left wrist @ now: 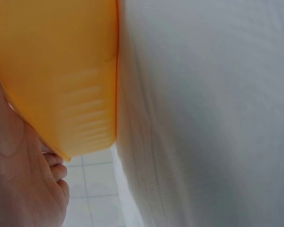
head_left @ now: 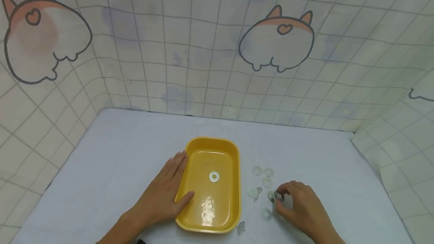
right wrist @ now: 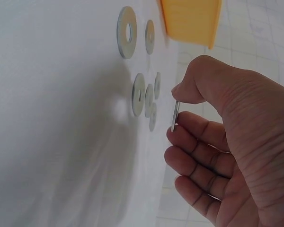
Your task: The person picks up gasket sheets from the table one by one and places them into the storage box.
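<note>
A yellow tray stands on the white table, with one flat metal washer lying inside it. My left hand rests along the tray's left rim, fingers straight and thumb reaching over the edge. To the right of the tray, my right hand pinches a washer between thumb and fingers, raised off the table in the right wrist view. Several loose washers lie by that hand, among them one nearest the front and one close to the tray.
Small grey patches mark the white cloth beside the tray. A tiled-pattern curtain with cartoon animal drawings closes off the back and both sides.
</note>
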Action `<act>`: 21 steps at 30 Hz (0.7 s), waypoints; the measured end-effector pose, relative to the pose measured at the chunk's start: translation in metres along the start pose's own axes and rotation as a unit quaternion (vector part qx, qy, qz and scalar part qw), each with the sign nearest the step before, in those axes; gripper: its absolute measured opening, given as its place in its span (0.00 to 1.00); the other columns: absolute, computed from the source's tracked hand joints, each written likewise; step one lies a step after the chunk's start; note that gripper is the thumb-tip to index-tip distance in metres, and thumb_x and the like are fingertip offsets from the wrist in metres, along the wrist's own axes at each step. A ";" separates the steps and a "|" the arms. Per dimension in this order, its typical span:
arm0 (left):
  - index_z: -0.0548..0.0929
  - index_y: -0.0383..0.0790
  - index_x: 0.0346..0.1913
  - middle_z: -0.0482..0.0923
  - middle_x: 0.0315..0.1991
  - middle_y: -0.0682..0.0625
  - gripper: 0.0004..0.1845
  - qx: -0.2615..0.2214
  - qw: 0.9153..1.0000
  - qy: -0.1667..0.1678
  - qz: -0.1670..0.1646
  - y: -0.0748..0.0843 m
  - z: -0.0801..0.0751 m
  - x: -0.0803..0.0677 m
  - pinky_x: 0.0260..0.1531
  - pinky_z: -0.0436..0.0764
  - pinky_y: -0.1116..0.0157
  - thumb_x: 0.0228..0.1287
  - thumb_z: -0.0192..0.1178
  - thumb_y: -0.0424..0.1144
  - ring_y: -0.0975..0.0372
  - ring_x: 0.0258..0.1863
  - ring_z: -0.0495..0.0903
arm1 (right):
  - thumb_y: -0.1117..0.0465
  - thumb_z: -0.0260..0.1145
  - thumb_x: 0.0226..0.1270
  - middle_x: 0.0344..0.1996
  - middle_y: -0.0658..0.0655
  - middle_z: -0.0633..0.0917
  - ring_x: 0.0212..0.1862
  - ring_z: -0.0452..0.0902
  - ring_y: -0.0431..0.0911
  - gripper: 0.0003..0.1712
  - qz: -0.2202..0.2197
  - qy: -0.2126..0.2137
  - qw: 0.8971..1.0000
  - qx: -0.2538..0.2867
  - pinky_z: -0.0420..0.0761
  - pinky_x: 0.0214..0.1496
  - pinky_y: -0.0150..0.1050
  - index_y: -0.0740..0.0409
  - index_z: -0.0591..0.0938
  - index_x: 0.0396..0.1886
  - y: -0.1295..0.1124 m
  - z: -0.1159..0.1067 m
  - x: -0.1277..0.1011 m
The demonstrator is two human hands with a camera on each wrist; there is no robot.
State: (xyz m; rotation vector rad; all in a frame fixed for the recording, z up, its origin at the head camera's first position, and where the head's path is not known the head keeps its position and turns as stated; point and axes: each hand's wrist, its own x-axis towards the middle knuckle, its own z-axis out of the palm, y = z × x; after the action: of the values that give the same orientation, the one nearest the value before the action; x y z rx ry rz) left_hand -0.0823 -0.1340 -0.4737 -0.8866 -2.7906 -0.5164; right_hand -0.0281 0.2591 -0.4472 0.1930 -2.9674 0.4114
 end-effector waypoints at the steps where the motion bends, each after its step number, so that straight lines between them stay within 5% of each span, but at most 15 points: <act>1: 0.50 0.30 0.85 0.50 0.87 0.39 0.52 0.001 1.000 0.000 -0.001 0.000 0.000 0.000 0.86 0.27 0.70 0.72 0.61 0.59 0.48 0.86 0.53 | 0.60 0.80 0.51 0.33 0.44 0.88 0.37 0.80 0.38 0.11 0.000 0.000 1.000 0.001 0.86 0.44 0.44 0.47 0.89 0.36 0.000 0.000 0.001; 21: 0.52 0.30 0.84 0.51 0.87 0.39 0.52 -0.007 1.000 -0.004 -0.005 0.002 -0.003 0.001 0.86 0.26 0.71 0.72 0.62 0.58 0.47 0.86 0.54 | 0.57 0.81 0.51 0.31 0.43 0.87 0.37 0.80 0.37 0.11 -0.019 -0.004 1.000 0.006 0.86 0.44 0.43 0.47 0.89 0.34 -0.001 0.001 0.012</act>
State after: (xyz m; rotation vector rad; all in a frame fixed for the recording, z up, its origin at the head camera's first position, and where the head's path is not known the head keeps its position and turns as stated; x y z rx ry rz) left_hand -0.0815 -0.1329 -0.4706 -0.8806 -2.8023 -0.5364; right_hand -0.0402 0.2560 -0.4462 0.2510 -2.9646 0.4250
